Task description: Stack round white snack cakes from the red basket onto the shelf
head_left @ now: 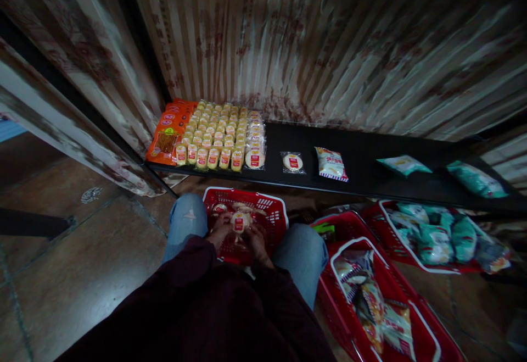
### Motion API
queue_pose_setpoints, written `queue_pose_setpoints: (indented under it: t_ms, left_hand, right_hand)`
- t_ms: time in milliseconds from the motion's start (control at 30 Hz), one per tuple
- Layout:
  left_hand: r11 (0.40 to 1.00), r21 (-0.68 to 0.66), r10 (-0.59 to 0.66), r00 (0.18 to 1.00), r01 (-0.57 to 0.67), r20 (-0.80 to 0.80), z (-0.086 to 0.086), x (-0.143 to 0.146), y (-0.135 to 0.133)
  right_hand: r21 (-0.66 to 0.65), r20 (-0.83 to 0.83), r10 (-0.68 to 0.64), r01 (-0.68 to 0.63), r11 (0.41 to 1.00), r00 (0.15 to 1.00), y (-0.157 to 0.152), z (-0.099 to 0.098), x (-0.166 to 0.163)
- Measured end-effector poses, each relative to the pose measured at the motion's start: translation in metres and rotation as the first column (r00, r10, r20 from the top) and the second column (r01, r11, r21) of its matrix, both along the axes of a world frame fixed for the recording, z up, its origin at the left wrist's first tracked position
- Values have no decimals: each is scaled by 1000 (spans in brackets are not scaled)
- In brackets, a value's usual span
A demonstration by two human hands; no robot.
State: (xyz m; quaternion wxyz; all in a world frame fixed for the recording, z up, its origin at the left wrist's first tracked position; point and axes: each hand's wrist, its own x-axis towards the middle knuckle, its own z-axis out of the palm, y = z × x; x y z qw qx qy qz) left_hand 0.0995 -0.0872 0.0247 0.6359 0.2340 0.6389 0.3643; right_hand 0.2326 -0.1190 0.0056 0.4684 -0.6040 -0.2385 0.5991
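Pinching pack (239,221) from both sides: left grip (222,229), right grip (254,238). Basket (278,215) below. Probably light, brittle, slick-wrapped; best held by edges.

A pale, round packaged snack (238,221) in clear wrapping, with a red label below a small yellow mark, is held between the left hand (220,230) and the right hand (257,241), printed face turned up toward the wearer. It is over the red basket (276,220), near other pale round packets (244,207) lying loosely inside.
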Motion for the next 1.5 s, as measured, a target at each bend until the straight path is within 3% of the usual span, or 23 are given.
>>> queue_pose_setpoints:
  t_ms: [167,300,500,633,833,1100,1233,1333,1500]
  left_hand:
    - [1000,25,-16,1000,16,19,-3,1,1]
    - [997,69,17,998,-21,53,1,4,5]
    - [989,146,-13,999,7,39,11,7,14]
    - [980,193,-41,999,39,3,17,11,20]
    - [962,261,-49,994,74,-100,37,18,34]
    - [902,405,-46,965,151,-257,50,25,51]
    - [851,491,16,926,185,-378,57,28,57]
    - [806,554,54,906,209,-420,65,31,63]
    - [798,576,110,895,180,-432,78,35,73]
  right_hand:
    - [5,-52,-35,35,999,998,-2,8,8]
    - [43,14,-50,50,998,999,0,10,12]
    - [37,106,-68,64,997,992,9,15,16]
    - [100,127,-92,80,992,988,19,24,21]
    - [133,154,-145,125,983,977,38,35,28]
    - [225,136,-122,89,970,983,53,72,28]
    - [271,125,-98,61,961,987,58,89,27]
    - [283,169,-106,55,958,980,67,96,28]
    - [299,289,-131,40,953,948,84,101,33]
